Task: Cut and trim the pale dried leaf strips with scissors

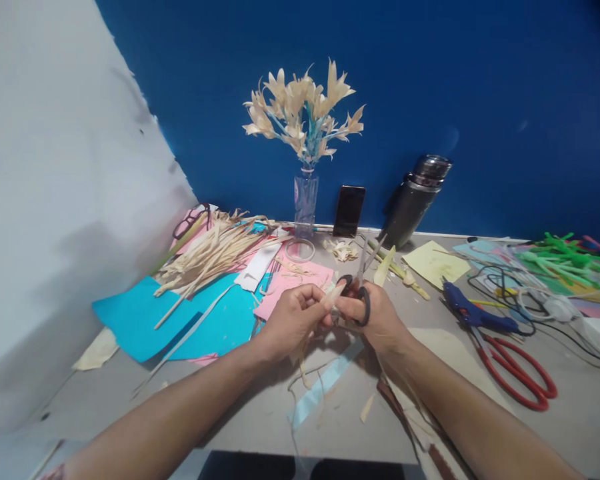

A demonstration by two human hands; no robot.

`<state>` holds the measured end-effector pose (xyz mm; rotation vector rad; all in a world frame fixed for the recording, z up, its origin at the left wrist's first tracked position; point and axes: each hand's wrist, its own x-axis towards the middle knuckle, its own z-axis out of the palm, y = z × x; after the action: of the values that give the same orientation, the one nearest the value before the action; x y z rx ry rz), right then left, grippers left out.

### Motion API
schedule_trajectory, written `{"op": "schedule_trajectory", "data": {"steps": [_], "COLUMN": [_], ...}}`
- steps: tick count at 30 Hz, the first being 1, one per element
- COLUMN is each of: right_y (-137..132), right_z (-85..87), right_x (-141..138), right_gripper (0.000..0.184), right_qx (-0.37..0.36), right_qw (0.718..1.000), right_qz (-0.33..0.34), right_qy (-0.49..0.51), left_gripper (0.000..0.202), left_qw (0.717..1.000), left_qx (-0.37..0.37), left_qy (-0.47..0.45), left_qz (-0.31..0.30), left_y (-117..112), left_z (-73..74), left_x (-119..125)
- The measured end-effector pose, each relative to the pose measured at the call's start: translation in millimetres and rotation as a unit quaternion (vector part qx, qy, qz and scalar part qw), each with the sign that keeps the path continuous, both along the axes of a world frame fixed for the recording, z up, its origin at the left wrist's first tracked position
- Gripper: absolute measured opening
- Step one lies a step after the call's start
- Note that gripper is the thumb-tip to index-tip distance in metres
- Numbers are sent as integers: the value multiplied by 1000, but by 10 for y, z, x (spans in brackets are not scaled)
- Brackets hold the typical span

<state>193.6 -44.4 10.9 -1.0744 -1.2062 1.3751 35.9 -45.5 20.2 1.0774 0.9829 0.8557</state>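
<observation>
My left hand (297, 317) is closed in a pinch on a pale strip of dried corn husk (334, 295). My right hand (375, 317) meets it fingertip to fingertip, and its thumb presses near the same husk. Black-handled scissors (364, 267) hang on the right hand's fingers, their blades parted and pointing away toward the wall. Below the hands lie a light blue ribbon strip (325, 387) and a thin wire. Beyond them a clear bottle (306, 200) holds a bunch of cream husk flowers (305, 110) on blue stems. The fingertips partly hide the husk piece.
At left, a pile of dried husks (210, 250) lies over blue paper (135, 317). A phone (349, 210) and a dark flask (415, 203) lean on the blue wall. Red-handled scissors (520, 373), a blue glue gun (473, 312), cables and green pipe cleaners (565, 260) are at right.
</observation>
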Motion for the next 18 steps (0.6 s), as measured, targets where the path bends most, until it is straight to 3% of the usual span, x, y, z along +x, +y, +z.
{"op": "schedule_trajectory", "data": {"steps": [4,9,14,18], "right_y": [-31,-16,20,35], "right_z": [14,17,56,146], "right_x": [-40,-3,100,213], "right_gripper": [24,20,21,28], "right_qx": [10,4,11,8], "right_qw": [997,996,993,998], "right_qz": [-56,-52,-80,7], "right_qy": [-47,-66,-82,-57], "left_gripper": [29,25,21,18], "left_qw": [999,1000,999,999], "left_qx": [27,-7,-27,3], "left_qy": [18,-5,-14,38], "left_qz": [15,-21,-11,-28], "left_y": [-4,-7,16,42], "left_z": [-19,-2,-8,-31], "left_x": [17,10,-3,-38]}}
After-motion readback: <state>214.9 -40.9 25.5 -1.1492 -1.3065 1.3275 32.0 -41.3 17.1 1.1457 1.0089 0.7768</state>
